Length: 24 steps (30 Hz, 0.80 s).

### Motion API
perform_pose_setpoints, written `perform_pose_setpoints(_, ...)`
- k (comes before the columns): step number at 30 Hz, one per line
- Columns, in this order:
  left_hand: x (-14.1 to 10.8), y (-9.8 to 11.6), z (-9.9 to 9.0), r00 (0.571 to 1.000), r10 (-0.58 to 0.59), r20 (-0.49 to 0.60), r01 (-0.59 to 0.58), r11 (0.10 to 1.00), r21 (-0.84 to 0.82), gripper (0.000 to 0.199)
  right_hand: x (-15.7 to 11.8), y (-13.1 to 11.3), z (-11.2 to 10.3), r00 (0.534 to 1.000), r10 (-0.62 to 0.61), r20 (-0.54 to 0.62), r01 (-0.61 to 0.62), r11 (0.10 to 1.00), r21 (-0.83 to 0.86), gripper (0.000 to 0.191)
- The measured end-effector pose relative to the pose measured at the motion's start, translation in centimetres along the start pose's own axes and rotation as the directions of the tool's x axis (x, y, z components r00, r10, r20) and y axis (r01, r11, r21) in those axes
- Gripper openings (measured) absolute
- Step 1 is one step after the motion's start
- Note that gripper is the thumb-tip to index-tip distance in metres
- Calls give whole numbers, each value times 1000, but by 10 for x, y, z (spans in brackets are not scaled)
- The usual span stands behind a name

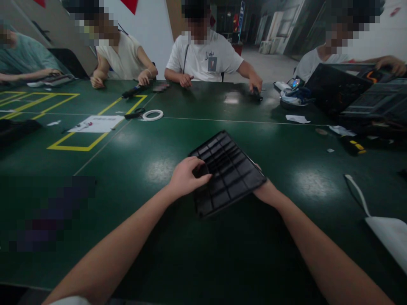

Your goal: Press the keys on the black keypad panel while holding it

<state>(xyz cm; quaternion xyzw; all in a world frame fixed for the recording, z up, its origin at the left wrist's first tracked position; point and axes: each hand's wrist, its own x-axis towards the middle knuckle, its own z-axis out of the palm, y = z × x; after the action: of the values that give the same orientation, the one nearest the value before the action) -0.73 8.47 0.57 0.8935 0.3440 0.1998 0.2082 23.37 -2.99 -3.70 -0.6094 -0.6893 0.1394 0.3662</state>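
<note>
A flat black rectangular panel (230,169), its face divided by a grid of lines, is held tilted above the green table. My left hand (190,176) is at its left side, thumb and fingers curled on the edge and over the face. A small dark part shows between those fingers, too shadowed to make out. On the opposite side, my right hand (266,191) grips the panel's right edge from behind and below. Most of the right fingers are hidden behind the panel.
The green table (152,262) carries a white tape roll (153,115), a printed sheet (96,123) and a yellow-black tool (353,145). A white object with a strap (389,237) lies at right. Several people sit across; one handles a large black case (340,89).
</note>
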Motion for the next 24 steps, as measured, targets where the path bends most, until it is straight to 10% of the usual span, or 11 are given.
perform_pose_setpoints(6,22,-66,-55,830,-523,-192,556,758,340,45,-2,60,-48,849,206,-486,-387,870,-307,44)
perform_pose_setpoints(16,45,-126,-100,700,-712,-52,571,515,639,48,-10,62,-66,657,571,-493,-752,540,-377,61)
perform_pose_setpoints(24,35,-53,-22,931,-361,-56,345,819,459,39,4,46,-21,912,360,-196,-401,883,-243,49)
